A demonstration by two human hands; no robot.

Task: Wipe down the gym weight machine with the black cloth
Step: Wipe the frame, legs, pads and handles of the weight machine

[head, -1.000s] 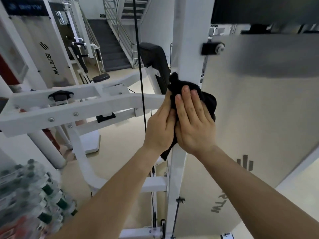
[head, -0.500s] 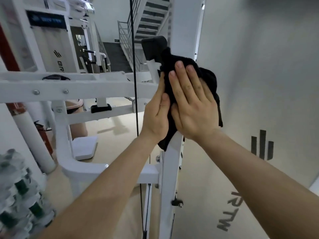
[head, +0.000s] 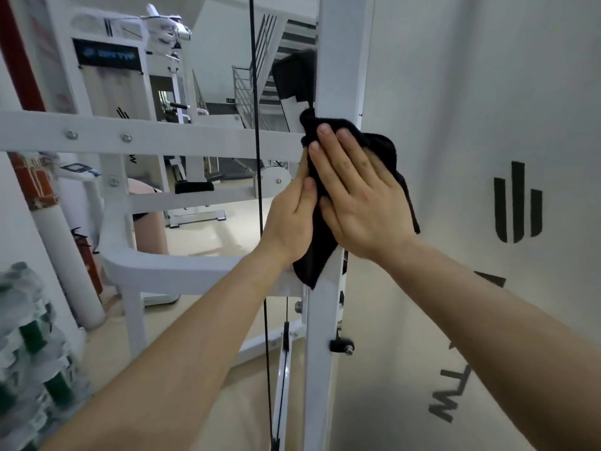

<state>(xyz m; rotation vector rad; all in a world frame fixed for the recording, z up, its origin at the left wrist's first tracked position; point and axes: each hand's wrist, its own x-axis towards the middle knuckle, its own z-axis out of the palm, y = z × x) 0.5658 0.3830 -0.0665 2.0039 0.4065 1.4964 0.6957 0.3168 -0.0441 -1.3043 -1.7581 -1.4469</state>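
Right hand, grip spread flat, is pressing crumpled black cloth onto white upright steel post. Left hand, flat at its 9 o'clock, is bracing. Needing even pressure, long strokes.

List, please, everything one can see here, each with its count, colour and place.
black cloth: one, black, against the upright post
upright post: one, white, centre
crossbar: one, white, left of the post
cable: one, black, vertical, left of the hands
side panel: one, pale grey with dark logo, right
pad: one, black, above the cloth
water bottles: several, clear with green labels, bottom left
staircase: one, grey, background
left hand: one, at the cloth's left side
right hand: one, flat on the cloth
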